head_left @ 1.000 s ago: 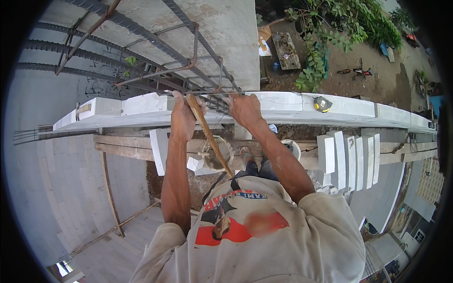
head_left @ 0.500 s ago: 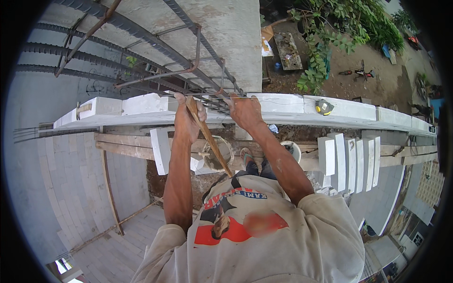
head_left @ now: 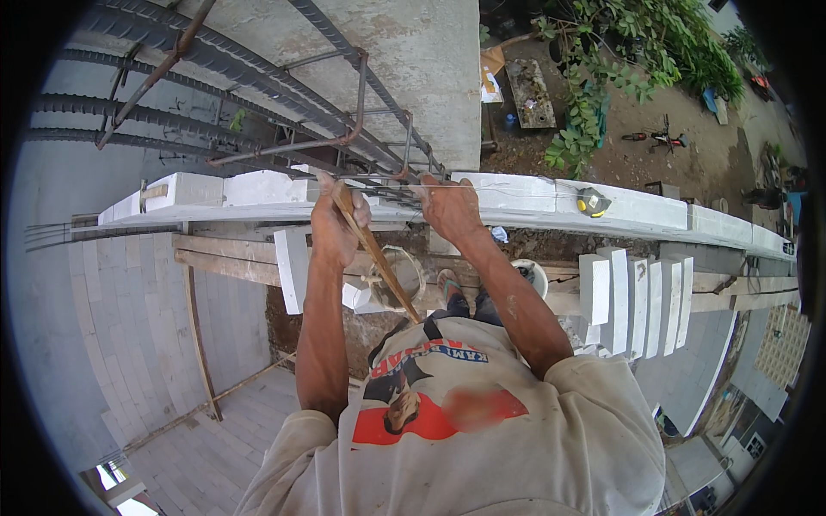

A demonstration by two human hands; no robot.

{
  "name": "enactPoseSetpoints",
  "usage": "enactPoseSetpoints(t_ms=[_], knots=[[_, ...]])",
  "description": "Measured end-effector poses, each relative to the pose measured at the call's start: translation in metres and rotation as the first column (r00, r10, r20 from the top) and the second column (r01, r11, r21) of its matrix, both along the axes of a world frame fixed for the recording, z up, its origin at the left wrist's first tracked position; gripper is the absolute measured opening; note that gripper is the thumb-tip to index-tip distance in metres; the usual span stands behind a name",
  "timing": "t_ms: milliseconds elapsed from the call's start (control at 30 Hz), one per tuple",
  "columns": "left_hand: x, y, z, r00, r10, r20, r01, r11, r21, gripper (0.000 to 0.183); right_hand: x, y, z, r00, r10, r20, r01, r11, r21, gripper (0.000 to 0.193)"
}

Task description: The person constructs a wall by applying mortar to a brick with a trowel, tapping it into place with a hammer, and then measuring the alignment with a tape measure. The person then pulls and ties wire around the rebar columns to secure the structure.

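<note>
My left hand is closed around a narrow wooden strip, which slants down toward my shirt. Its fingertips are up at the white block wall. To the right, my right hand has its fingers curled in at the gap in the wall, beside the rebar cage. A thin string runs along the wall top past these fingertips; whether they pinch it is hard to make out. Steel bars pass behind and between both hands.
A yellow and black tape measure rests on the wall to the right. Several white blocks stand on wooden planks. A bucket is below my left forearm, another beyond my right one. Leafy branches hang beyond the wall.
Both hands stay in nearly the same place and the left keeps hold of the wooden strip. The string between the hands shows more plainly now. The whole view has shifted slightly.
</note>
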State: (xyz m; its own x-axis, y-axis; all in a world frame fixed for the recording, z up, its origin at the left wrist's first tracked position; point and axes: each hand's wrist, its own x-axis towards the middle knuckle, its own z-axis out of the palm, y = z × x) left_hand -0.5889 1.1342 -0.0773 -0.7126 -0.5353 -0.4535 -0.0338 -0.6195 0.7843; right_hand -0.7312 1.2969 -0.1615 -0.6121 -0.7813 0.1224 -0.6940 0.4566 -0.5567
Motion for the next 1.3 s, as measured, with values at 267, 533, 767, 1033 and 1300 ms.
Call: enactPoseSetpoints(t_ms=[267,533,767,1033,1300], knots=[[-0.005,0.009,0.009,0.997,0.080,0.000,-0.080,0.997,0.016,0.054,0.001,0.000,0.004,0.999,0.000,0.048,-0.002,0.999,0.052,0.033],[-0.007,0.009,0.009,0.996,0.082,-0.020,-0.082,0.997,0.017,0.055,-0.003,0.000,0.008,0.998,0.017,0.062,-0.021,0.998,0.066,0.032],[-0.004,0.003,0.005,0.999,0.040,-0.014,-0.040,0.998,0.041,0.053,-0.002,-0.001,0.005,0.999,0.003,0.040,-0.006,0.997,0.079,0.029],[-0.001,0.001,0.003,0.999,0.036,-0.013,-0.036,0.999,0.037,0.055,-0.001,0.000,0.001,0.999,-0.008,0.050,0.004,0.997,0.073,0.029],[-0.003,0.002,0.006,1.000,-0.001,-0.007,0.001,0.999,0.032,0.058,-0.002,-0.002,0.000,0.996,0.012,0.085,-0.017,0.998,0.058,0.030]])
